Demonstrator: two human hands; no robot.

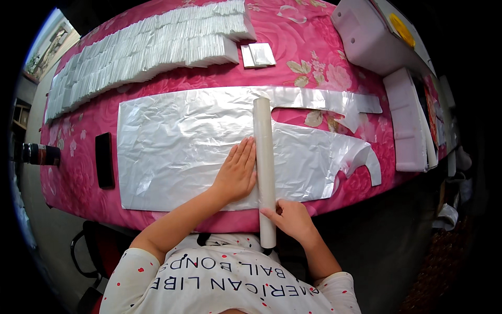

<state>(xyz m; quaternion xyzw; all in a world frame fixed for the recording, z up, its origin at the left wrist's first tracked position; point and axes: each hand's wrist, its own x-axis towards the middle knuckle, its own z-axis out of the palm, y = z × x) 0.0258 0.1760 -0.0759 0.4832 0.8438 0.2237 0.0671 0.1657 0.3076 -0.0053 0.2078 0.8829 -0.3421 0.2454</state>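
A large white plastic vest-type bag (172, 141) lies flat across the table, its cut-out handles toward the right. Across it, running from far to near, rests a long pale cylindrical roll or tube (265, 157), whose near end sticks out past the table edge. My left hand (238, 170) is spread flat on the bag, fingers together and stretched out, its side against the tube's left side. Near the tube's lower end, my right hand (294, 219) has its fingers curled and its thumb on the tube; part of its grip is hidden.
Rows of folded white packets (146, 44) stand at the far left, with a few loose packets (258, 55) beside them. A black phone (104, 160) and a dark jar (41, 154) are at left. White foam boxes (405, 120) line the right, on a pink floral tablecloth (285, 26).
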